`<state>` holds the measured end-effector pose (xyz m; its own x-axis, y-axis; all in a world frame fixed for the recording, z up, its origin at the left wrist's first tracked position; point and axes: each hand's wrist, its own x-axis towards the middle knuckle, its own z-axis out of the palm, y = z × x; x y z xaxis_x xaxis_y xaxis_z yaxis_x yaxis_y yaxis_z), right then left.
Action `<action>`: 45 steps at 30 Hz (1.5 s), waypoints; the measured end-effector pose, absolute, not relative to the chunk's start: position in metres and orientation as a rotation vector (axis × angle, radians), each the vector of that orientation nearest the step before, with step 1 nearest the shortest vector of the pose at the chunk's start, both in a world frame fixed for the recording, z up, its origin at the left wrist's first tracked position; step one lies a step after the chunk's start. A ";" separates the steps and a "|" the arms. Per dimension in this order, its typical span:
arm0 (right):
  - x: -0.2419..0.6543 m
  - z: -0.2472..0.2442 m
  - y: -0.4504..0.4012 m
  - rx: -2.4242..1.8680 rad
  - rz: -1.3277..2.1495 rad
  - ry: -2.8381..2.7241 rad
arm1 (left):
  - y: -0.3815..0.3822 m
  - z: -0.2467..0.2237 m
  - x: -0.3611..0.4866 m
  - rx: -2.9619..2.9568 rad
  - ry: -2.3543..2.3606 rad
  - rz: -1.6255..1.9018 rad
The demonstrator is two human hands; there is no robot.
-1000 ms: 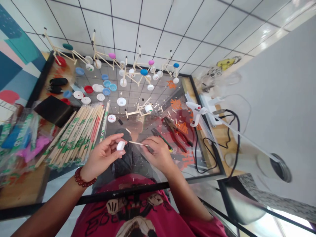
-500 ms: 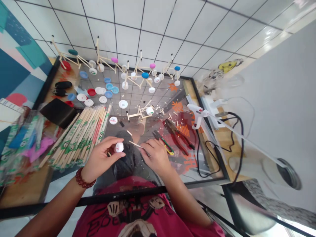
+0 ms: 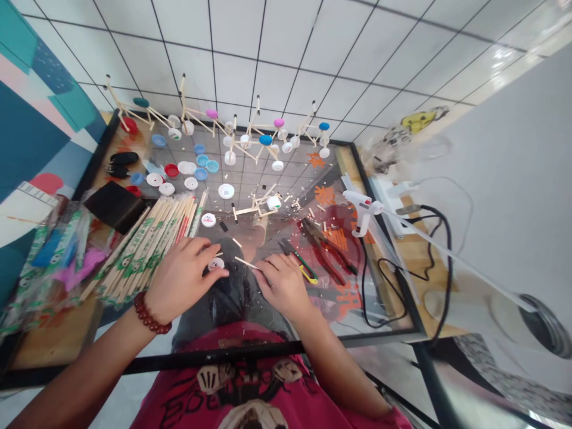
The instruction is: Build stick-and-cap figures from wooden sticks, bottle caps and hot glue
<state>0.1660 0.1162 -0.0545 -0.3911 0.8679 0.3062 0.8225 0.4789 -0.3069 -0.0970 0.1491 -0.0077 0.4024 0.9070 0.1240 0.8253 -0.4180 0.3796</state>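
Note:
My left hand, with a red bead bracelet on its wrist, is over the glass table with thumb and forefinger apart. Between and just beneath them sits a white bottle cap, printed side up, partly covered by the fingers. A short bit of pale stick shows by the forefinger tip. My right hand pinches a thin wooden stick that points left toward the cap. Just beyond the hands are another white cap and a small stick frame with a cap on it.
Wrapped chopsticks lie at left beside a black box. Scissors, pliers and a white glue gun are at right. Several stick models with caps line the back, near loose coloured caps.
My left hand has loosened from the cap and turned more palm-down over it; the cap now sits lower between the fingers. My right hand keeps the stick nearly still. The view has shifted slightly.

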 end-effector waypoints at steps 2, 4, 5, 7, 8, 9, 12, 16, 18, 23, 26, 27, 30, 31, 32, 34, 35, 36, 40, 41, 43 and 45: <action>0.165 -0.055 0.116 -1.413 0.126 -2.313 | 0.170 0.001 -0.096 2.401 1.598 0.509; 0.165 -0.054 0.116 -1.420 0.120 -2.322 | 0.196 0.011 -0.094 2.412 1.696 0.498; 0.164 -0.054 0.116 -1.418 0.116 -2.325 | 0.209 0.015 -0.094 2.421 1.731 0.480; 0.164 -0.054 0.116 -1.406 0.102 -2.328 | 0.230 0.022 -0.094 2.448 1.796 0.366; 0.164 -0.054 0.116 -1.397 0.092 -2.326 | 0.237 0.024 -0.095 2.450 1.821 0.308; 0.164 -0.054 0.116 -1.392 0.081 -2.325 | 0.241 0.025 -0.097 2.449 1.826 0.265; 0.164 -0.054 0.116 -1.396 0.051 -2.323 | 0.238 0.017 -0.105 2.468 1.727 0.222; 0.161 -0.053 0.117 -1.403 0.034 -2.331 | 0.222 -0.003 -0.109 2.518 1.654 0.242; 0.162 -0.050 0.118 -1.410 0.067 -2.296 | 0.217 -0.009 -0.108 2.531 1.687 0.262; 0.202 -0.037 0.119 -1.476 0.026 -1.993 | 0.218 -0.012 -0.103 2.506 1.713 0.321; 0.258 -0.034 0.126 -1.747 -0.010 -1.757 | 0.221 -0.013 -0.103 2.482 1.734 0.310; 0.280 -0.035 0.131 -1.879 -0.012 -1.678 | 0.221 -0.014 -0.103 2.475 1.737 0.292; 0.337 -0.041 0.154 -2.226 0.001 -1.435 | 0.222 -0.017 -0.103 2.450 1.740 0.267; 0.350 -0.043 0.164 -2.299 0.010 -1.388 | 0.222 -0.017 -0.102 2.444 1.739 0.268; 0.360 -0.044 0.174 -2.352 0.011 -1.349 | 0.222 -0.017 -0.101 2.438 1.737 0.269; 0.371 -0.046 0.193 -2.416 0.044 -1.323 | 0.220 -0.015 -0.101 2.424 1.730 0.279; 0.373 -0.046 0.202 -2.435 0.086 -1.321 | 0.218 -0.013 -0.101 2.421 1.726 0.292; 0.373 -0.046 0.210 -2.446 0.137 -1.319 | 0.216 -0.010 -0.103 2.421 1.716 0.316; 0.369 -0.045 0.230 -2.434 0.243 -1.256 | 0.196 0.005 -0.110 2.439 1.523 0.455; 0.369 -0.046 0.233 -2.428 0.243 -1.239 | 0.189 0.010 -0.109 2.444 1.445 0.466; 0.371 -0.048 0.239 -2.420 0.246 -1.215 | 0.175 0.017 -0.099 2.472 1.325 0.447; 0.374 -0.051 0.245 -2.396 0.251 -1.196 | 0.162 0.020 -0.080 2.519 1.270 0.413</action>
